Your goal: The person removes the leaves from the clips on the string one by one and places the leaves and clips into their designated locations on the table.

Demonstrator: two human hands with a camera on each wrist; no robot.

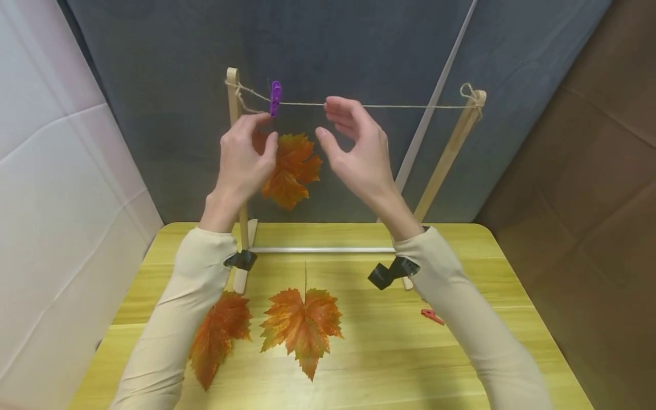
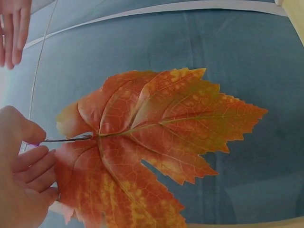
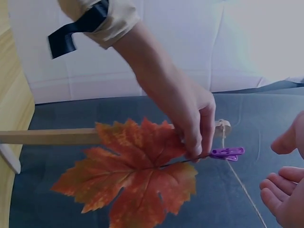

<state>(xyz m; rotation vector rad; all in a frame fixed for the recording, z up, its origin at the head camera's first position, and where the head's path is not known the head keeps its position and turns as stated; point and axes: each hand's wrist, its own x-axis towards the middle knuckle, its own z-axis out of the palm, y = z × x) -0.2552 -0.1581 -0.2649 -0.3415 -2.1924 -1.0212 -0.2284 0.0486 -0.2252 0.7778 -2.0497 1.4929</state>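
Observation:
A purple clothespin (image 1: 275, 99) sits on the twine (image 1: 400, 106) near its left end. Below it hangs an orange maple leaf (image 1: 291, 171), its thin dark stem (image 3: 183, 162) running up to the clothespin. My left hand (image 1: 245, 151) has thumb and fingers curled about that stem, just under the clothespin; in the left wrist view the stem (image 2: 66, 140) passes between them. To the right, my right hand (image 1: 361, 151) is raised beside the twine, fingers loosely bent and holding nothing. Its fingers also show at the edge of the right wrist view.
Two more maple leaves, one flat in the middle (image 1: 302, 324) and one (image 1: 220, 336) partly under the left sleeve, lie on the wooden table (image 1: 369, 364). A red clothespin (image 1: 432, 316) lies by the right sleeve. Wooden posts (image 1: 446, 154) hold the twine; a white bar (image 1: 323, 250) crosses below.

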